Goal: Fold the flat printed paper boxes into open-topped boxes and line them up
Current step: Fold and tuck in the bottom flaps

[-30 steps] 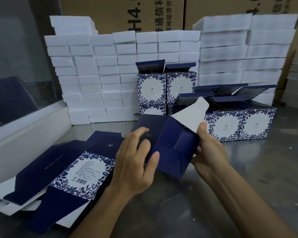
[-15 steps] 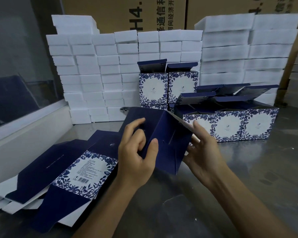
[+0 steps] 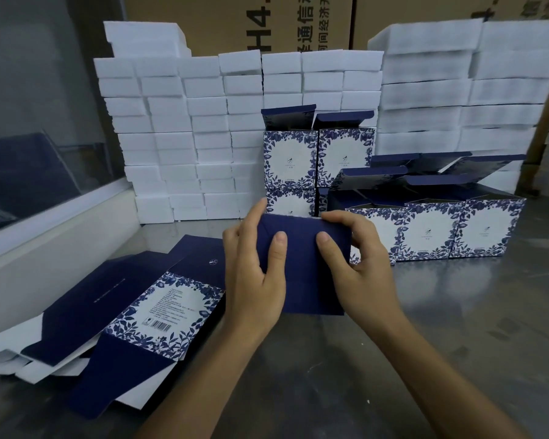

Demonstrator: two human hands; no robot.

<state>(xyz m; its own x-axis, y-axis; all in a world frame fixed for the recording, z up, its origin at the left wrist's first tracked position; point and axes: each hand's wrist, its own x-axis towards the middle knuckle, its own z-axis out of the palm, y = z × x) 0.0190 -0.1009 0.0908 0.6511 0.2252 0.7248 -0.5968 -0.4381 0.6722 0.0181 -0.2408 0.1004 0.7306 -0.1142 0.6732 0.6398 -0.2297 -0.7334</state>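
Hands come first, low in the view. The left hand [image 3: 254,274] and the right hand [image 3: 355,264] grip one dark blue box [image 3: 301,267] between them, just above the steel table [image 3: 393,359]. Each hand wraps a side of it, fingers curled over the far top edge and thumbs pressed flat on the plain blue panel that faces the person. The two thumbs lie close together near the middle of that panel, so the box sits squarely between the hands, neither one nearer. It stands upright, a little taller than wide from here; whether its underside is locked shut I cannot tell, as the panel hides it.

My guess is that the bottom is being pressed home, and that the box then has to go forward and to the right.

Left of the hands, a stack of flat boxes [image 3: 133,308] lies fanned on the table, printed sides up, near but apart from the left wrist.

Beyond the right hand stands a row of folded boxes [image 3: 457,229], lids up, directly in the way of a straight push forward. A taller pile of folded boxes [image 3: 317,156] rises behind the held one. White foam blocks [image 3: 187,137] wall the back, with brown cartons [image 3: 235,23] above.
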